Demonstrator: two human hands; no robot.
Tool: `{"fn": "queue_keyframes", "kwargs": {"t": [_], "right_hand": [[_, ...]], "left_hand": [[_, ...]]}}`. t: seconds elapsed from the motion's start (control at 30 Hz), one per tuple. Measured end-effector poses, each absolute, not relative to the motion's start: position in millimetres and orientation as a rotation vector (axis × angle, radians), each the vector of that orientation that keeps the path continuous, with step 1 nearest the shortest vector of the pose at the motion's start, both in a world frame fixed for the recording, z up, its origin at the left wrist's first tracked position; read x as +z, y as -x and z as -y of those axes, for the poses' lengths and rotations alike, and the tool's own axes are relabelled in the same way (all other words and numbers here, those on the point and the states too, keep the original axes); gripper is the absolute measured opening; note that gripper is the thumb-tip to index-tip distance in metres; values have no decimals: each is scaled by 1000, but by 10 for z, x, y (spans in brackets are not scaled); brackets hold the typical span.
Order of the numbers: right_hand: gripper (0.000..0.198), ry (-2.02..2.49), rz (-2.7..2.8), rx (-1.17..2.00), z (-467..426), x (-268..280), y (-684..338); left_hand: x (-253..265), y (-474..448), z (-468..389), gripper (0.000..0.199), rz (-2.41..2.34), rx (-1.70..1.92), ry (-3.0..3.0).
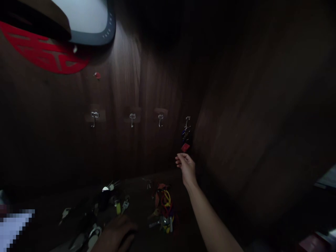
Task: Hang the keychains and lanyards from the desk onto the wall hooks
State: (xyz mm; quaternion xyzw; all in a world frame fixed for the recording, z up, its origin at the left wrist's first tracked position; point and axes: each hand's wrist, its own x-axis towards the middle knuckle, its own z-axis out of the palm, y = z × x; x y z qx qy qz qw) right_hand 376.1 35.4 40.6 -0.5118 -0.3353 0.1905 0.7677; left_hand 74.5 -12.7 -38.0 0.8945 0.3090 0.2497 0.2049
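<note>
Key hooks on a dark wooden panel, with loose keys below. Right of centre, a bunch of keys (pixel 186 132) hangs from the last hook (pixel 187 120) of the row, its weight apparently carried by the metal at its top, with the red tag (pixel 185 147) lowest. The right hand (pixel 188 168) reaches up from the lower right; thumb and forefinger are drawn together at the tag's lower tip and seem to pinch it, a light hold suited to so small a piece, as the hook appears to bear the load. Three other hooks (pixel 132 118) continue the row leftward on pale backing plates, which probably fix them to the wood. At the bottom edge, the left hand (pixel 115 232) curves over the surface beside loose keys (pixel 125 205) and a yellow tag (pixel 118 208); blur and shadow prevent telling whether it grasps anything. Lower centre, a coloured bundle (pixel 166 203) lies heaped, unsupported by any hook. Upper left, a white cap (pixel 86 17) overlaps a red cutout (pixel 52 57).
</note>
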Motion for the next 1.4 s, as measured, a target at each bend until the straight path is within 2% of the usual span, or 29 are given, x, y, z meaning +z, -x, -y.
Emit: {"fn": "queue_keyframes", "kwargs": {"t": [0.43,0.6,0.77,0.93,1.17,1.3,1.4], "right_hand": [[23,1240,1131,667,-144,8,-2954],[15,1343,1734,506,-32,-58,-2757],[16,1391,2069,462,9,-135,-2663],[23,1426,2186,404,21,-153,-2607],[46,1349,2250,328,23,-153,-2533],[47,1361,2322,271,23,-169,-2482],[43,1360,2363,240,27,-181,-2468]], "left_hand": [[-219,-697,156,26,-860,530,-2456],[-100,-653,151,25,-869,574,-2428],[-137,-576,28,24,-986,714,-2443],[-142,-473,-88,28,-1156,754,-2409],[-274,-367,-222,30,-1403,787,-2419],[-331,-389,-208,38,-1447,752,-2481],[-316,-419,-175,36,-1441,700,-2506]]}}
